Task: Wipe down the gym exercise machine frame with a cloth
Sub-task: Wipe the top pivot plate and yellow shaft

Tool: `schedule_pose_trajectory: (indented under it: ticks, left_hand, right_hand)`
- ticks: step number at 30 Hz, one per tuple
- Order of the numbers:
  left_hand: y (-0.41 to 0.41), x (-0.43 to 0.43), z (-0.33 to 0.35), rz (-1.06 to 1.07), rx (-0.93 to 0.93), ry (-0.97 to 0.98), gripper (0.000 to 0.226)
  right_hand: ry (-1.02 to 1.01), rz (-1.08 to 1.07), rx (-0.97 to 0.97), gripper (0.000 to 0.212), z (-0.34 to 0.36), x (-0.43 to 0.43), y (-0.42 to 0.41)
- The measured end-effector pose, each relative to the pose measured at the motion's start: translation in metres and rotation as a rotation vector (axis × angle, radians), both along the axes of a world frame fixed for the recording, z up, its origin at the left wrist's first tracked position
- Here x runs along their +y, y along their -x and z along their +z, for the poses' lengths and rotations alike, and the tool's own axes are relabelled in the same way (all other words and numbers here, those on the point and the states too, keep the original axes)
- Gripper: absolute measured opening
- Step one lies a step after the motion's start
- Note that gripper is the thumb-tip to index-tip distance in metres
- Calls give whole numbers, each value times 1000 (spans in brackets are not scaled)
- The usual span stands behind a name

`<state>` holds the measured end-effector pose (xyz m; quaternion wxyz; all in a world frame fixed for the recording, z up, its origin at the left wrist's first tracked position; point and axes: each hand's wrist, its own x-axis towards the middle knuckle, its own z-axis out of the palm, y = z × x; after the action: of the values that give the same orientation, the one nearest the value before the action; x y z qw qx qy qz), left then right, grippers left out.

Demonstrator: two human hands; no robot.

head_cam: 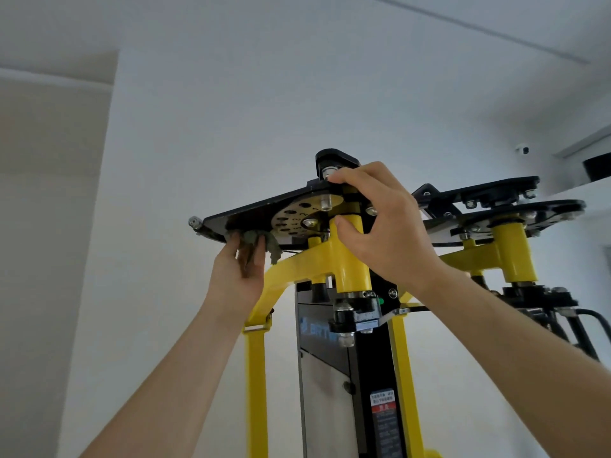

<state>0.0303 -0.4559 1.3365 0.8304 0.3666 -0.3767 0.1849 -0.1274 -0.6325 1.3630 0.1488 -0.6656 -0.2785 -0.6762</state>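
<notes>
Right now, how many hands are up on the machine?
2. The left hand holds the cloth under the black plate's left edge; the right hand grips the pivot above the yellow post.

Above me I see a plain white wall under a white ceiling, evenly lit. A beige wall section stands left; a small camera is mounted upper right.

Cloth under plate, left of the post.

The cloth is mostly hidden by the left hand; print on the warning label is unreadable; the frame leaves the bottom edge.
</notes>
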Motion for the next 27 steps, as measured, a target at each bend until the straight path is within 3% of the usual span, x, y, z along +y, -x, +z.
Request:
schedule_pose_trajectory:
  ticks: [5, 12, 14, 18, 22, 24, 27]
  left_hand:
    - [35, 29, 12, -351, 150, 308, 26]
    - [69, 74, 28, 219, -26, 29, 1]
    - [74, 86, 46, 402, -86, -117, 2]
    - [81, 102, 93, 632, -182, -653, 4]
    - [93, 100, 120, 684, -261, -1155, 14]
    - [103, 93, 122, 687, -285, -1270, 17]
    - [117, 84, 120, 689, -294, -1268, 19]
  right_hand:
    - [-44, 52, -17, 44, 0, 4, -2]
    - [-52, 92, -16, 42, 0, 6, -1]
    - [-52, 101, -18, 42, 1, 5, -1]
    - [-19, 102, -14, 40, 2, 2, 1]
    - [20, 103, 20, 42, 8, -2, 2]
    - [47, 98, 38, 41, 12, -7, 3]
    - [83, 93, 73, 42, 16, -12, 5]
